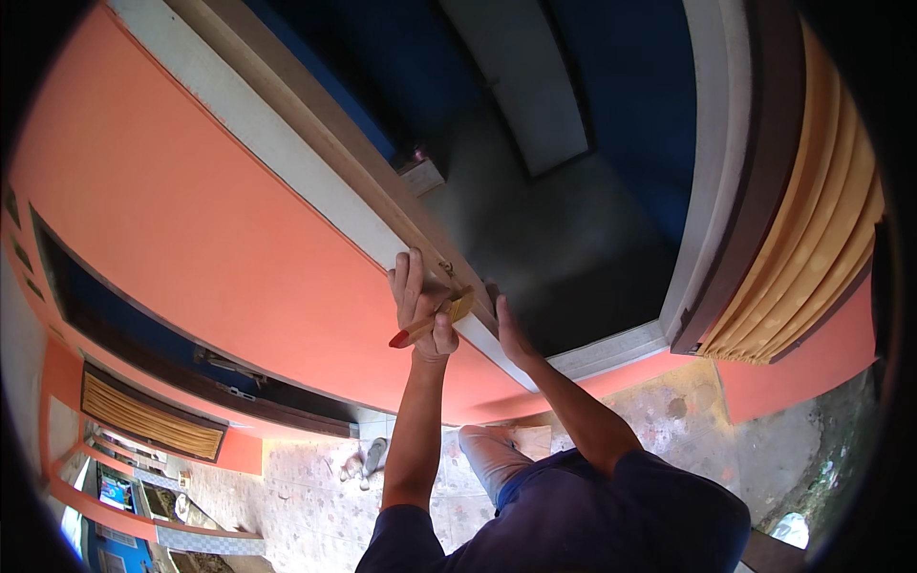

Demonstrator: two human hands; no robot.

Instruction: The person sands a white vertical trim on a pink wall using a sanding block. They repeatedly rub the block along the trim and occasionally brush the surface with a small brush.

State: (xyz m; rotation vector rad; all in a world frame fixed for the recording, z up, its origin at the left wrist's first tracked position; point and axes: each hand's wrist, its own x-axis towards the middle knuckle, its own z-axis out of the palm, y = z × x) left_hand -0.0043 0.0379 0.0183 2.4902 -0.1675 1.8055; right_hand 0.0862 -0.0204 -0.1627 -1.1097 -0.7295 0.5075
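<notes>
My left hand (423,308) holds a paintbrush (415,331) with a red-tipped wooden handle and pale bristles. The brush lies across the palm, and some fingers reach out onto the white edge of a door frame (337,208). Opposite it, my right hand (510,331) rests against the inner side of the brown wooden frame, its fingers extended and partly hidden by the frame. A small metal fitting (447,268) sits on the frame just above the brush. Beside the frame spreads a salmon-coloured wall (236,236).
Beyond the frame lies a dark room with blue walls and a grey door (530,86). Yellow curtains (802,236) hang at the right. Footwear (373,455) lies on the tiled floor (308,494). Another doorway (179,336) opens at the left.
</notes>
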